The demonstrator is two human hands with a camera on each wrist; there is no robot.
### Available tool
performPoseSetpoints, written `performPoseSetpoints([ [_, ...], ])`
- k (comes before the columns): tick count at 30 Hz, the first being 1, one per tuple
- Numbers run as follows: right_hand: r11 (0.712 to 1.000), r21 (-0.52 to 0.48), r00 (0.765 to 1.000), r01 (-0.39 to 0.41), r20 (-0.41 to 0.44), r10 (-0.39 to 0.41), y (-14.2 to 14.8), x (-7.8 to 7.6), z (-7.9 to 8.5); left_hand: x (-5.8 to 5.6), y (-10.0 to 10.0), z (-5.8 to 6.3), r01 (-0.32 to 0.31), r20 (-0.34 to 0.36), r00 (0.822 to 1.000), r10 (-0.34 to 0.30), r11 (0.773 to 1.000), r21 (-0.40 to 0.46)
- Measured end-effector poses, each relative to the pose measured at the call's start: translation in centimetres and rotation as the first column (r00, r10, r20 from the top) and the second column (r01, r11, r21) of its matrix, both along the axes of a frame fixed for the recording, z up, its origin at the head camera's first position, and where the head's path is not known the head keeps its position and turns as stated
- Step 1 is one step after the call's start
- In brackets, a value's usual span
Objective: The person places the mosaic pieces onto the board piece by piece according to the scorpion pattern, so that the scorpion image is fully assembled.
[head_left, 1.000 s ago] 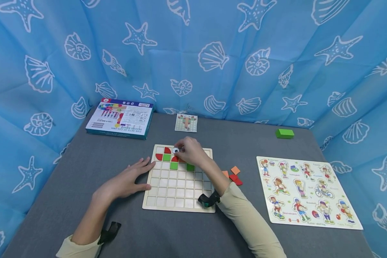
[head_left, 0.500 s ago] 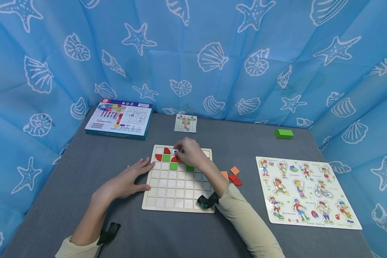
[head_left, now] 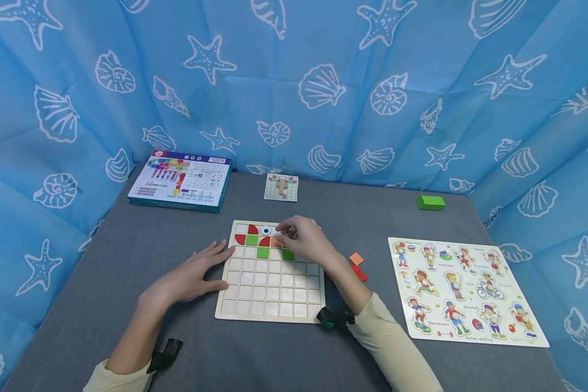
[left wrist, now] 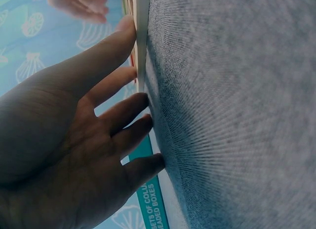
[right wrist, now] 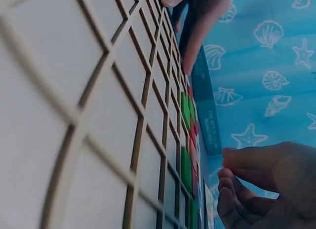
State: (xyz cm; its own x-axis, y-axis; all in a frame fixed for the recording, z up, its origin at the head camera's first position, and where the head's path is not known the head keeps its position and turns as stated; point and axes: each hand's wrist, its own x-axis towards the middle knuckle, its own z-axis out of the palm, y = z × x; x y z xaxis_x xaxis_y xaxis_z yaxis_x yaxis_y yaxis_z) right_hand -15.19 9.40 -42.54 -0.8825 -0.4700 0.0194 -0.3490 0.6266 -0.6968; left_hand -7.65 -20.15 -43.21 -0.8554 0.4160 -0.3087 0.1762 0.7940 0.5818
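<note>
A pale wooden grid board point(head_left: 259, 293) lies on the table, with red quarter-circle tiles point(head_left: 252, 229), green square tiles point(head_left: 251, 240) and an orange tile point(head_left: 276, 243) in its far rows. A white tile with a black eye dot point(head_left: 265, 231) sits in the far row. My left hand point(head_left: 193, 275) rests along the board's left side, fingers spread; in the left wrist view, the left hand's thumb point(left wrist: 111, 47) touches the board's edge. My right hand point(head_left: 305, 242) hovers over the far rows, loosely bent, with nothing visible between thumb and fingers in the right wrist view.
Loose orange point(head_left: 356, 258) and red tiles point(head_left: 359, 273) lie right of the board. Behind it is a small pattern card point(head_left: 281, 188). A flat box point(head_left: 181, 181) lies back left, a green block point(head_left: 430, 203) back right, and a sports picture puzzle point(head_left: 441, 283) at the right.
My right hand has let go of the eye tile, which now shows fully in its cell. That hand has moved right, away from it. The left hand stays put.
</note>
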Motion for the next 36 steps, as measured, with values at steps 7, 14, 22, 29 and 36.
performPoseSetpoints([
  [7, 0.999, -0.033, 0.999, 0.031, 0.006, -0.031, 3.2, 1.6, 1.0, 0.2, 0.0, 0.2, -0.011, 0.006, 1.000, 0.011, 1.000, 0.005],
  [14, 0.997, -0.025, 0.998, 0.067, -0.018, -0.068, 6.3, 2.8, 1.2, 0.2, -0.1, 0.2, -0.016, 0.018, 1.000, 0.016, 1.000, -0.002],
  [22, 0.993, -0.013, 0.993, 0.114, -0.034, -0.115, 9.0, 4.1, 0.9, 0.1, -0.2, 0.2, -0.016, 0.014, 1.000, 0.016, 1.000, -0.003],
  [29, 0.990, 0.037, 0.990, 0.136, -0.040, -0.135, 11.5, 5.0, 0.4, 0.1, -0.1, 0.2, -0.011, 0.007, 1.000, 0.011, 1.000, 0.003],
  [36, 0.981, 0.109, 0.986, 0.162, -0.040, -0.159, 13.9, 5.7, 0.3, 0.0, 0.0, 0.2, -0.005, 0.010, 1.000, 0.005, 1.000, 0.000],
])
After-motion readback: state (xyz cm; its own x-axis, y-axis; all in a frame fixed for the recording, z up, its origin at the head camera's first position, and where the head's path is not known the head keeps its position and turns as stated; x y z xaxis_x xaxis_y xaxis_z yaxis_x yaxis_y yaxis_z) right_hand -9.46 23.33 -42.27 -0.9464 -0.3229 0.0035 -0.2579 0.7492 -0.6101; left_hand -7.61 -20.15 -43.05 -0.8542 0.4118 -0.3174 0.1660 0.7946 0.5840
